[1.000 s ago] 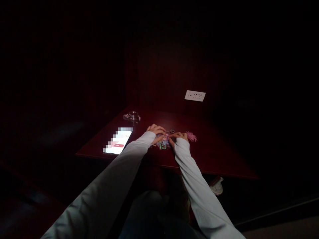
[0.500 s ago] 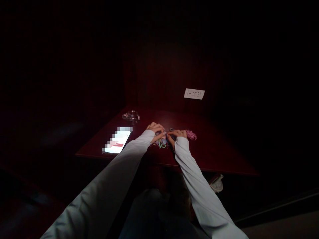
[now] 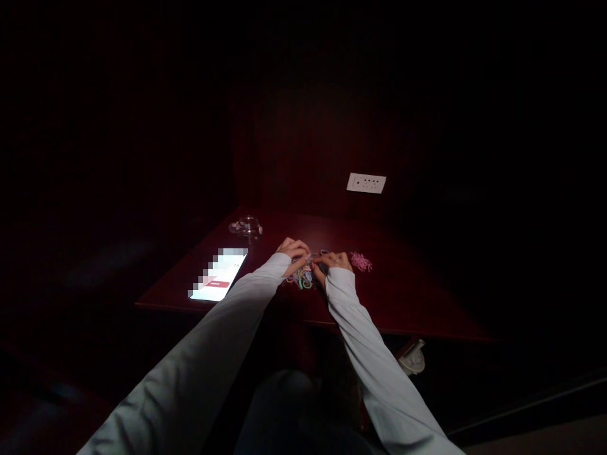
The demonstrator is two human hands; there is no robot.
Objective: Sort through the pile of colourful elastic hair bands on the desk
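Observation:
A loose pile of small coloured bands (image 3: 306, 278), with green, purple and pink loops like hair ties, lies on the dark red table between my hands. My left hand (image 3: 293, 249) is at its left side, with fingers curled and the tips down among the bands. From the right, my right hand (image 3: 332, 261) meets it with thumb and forefinger pinched close together over the pile. Whatever sits between the fingertips is too small and dim to make out. Just right of my right hand lies a separate heap of pink bands (image 3: 361, 261).
A lit phone (image 3: 220, 275) rests on the table (image 3: 408, 303) at the left. Behind it stands a clear glass or plastic container (image 3: 249, 225). A white socket panel (image 3: 367, 183) is on the back wall. Below the table's right front edge is a pale object (image 3: 413, 358). Surroundings are very dark.
The view has shifted slightly, so the table sits lower. My right hand has moved a little left, away from the pink heap, which now shows more fully. Both hands stay at the pile.

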